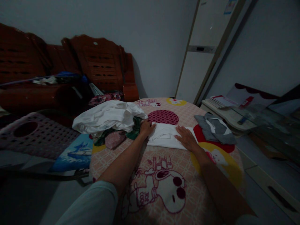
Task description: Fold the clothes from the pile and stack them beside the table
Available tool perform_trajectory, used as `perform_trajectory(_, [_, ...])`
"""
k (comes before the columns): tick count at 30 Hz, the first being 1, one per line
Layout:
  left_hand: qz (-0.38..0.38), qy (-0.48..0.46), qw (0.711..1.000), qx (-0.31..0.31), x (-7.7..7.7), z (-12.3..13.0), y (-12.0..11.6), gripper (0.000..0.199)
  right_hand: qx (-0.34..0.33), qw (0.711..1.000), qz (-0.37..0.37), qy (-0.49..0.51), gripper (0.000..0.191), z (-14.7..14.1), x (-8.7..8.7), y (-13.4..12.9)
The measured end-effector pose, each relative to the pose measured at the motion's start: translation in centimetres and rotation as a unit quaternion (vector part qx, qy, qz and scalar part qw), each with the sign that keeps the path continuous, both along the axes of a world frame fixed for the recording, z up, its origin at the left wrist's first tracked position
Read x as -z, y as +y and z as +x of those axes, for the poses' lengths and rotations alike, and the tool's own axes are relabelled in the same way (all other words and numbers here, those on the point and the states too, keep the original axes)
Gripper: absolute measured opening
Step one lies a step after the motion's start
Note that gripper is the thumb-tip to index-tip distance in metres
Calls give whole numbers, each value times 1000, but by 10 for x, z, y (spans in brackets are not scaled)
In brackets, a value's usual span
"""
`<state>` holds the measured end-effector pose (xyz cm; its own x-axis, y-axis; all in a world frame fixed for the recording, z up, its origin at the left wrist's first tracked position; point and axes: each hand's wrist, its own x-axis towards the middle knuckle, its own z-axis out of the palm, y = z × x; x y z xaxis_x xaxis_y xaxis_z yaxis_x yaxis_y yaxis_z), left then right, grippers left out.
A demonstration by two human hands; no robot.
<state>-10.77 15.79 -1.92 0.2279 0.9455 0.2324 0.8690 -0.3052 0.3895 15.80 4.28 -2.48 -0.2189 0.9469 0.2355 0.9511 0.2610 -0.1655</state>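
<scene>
I get a dim, bluish view that darkens toward the corners, the lower left nearly black. The folded white cloth [162,142] is among the brightest patches, its creases soft. The polished bench [103,59] shows small glints, with a soft shadow to its right on the wall [159,47]. Wide-lens distortion tilts the tall cabinet [199,75]; the glass shelf [269,122] looks murky and smeared.

Dim light, pale wall [159,43], brn wooden seating [103,62] on L, tall wht unit [196,70]
</scene>
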Motion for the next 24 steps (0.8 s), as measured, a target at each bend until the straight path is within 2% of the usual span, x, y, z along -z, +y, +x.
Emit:
perform_trajectory(9, [7, 41, 999, -19, -1, 5, -8, 37, -5, 997, 30, 67, 56, 2, 7, 2])
perform_trajectory(14, [15, 36, 999, -15, 0, 5, -8, 38, -4, 977, 115, 182, 55, 6, 3, 4])
perform_trajectory(19, [8, 13, 1000, -19, -2, 5, -9, 35, 74, 944, 218, 236, 50, 26, -6, 3])
perform_trajectory(21, [9, 12, 1000, -18, -2, 5, -9, 34, 117, 941, 221, 230, 48, 38, -4, 3])
perform_trajectory(24, [22, 16, 1000, -10, -1, 5, -8, 33, 162, 947, 183, 210, 38, 53, 5, 6])
